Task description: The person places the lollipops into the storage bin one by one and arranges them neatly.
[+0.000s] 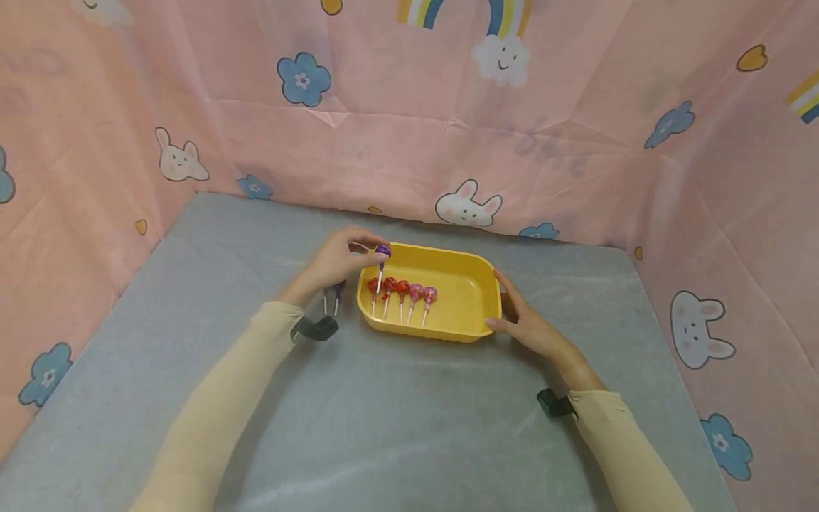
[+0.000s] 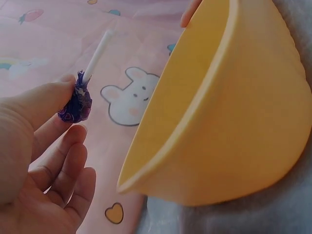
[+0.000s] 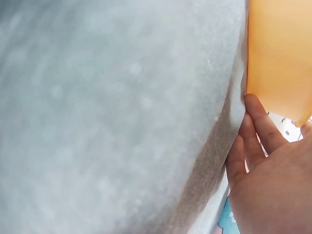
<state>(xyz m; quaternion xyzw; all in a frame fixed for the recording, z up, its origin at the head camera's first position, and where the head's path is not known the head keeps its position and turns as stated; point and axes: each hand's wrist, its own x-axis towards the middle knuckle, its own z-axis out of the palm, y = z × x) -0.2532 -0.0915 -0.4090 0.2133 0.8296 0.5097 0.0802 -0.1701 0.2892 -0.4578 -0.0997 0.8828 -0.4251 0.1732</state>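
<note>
Left grip [image 1: 342,254] pinches one purple lollipop [image 1: 382,251], stick pointing nearward! Yellow tray [image 1: 461,270] holds three red lollipops [image 1: 390,284], two pink lollipops [image 1: 416,291]; right grip [image 1: 531,328] spread against its end.

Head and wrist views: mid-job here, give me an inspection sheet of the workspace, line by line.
Surface: grey tabletop.
Job's things: yellow tray holding three red lollipops and two pink lollipops in a row, sticks toward the person; two more lollipops outside its left end, partly hidden by the arm.
Clutter: nothing seen.
Hands: left hand pinches a purple lollipop by its wrapped head at the tray's left end; right hand touches the tray's right end.
Cables: nothing seen.
Surroundings: pink sheeting printed with rabbits, flowers and rainbows; a dark band at the left wrist, another at the right.
</note>
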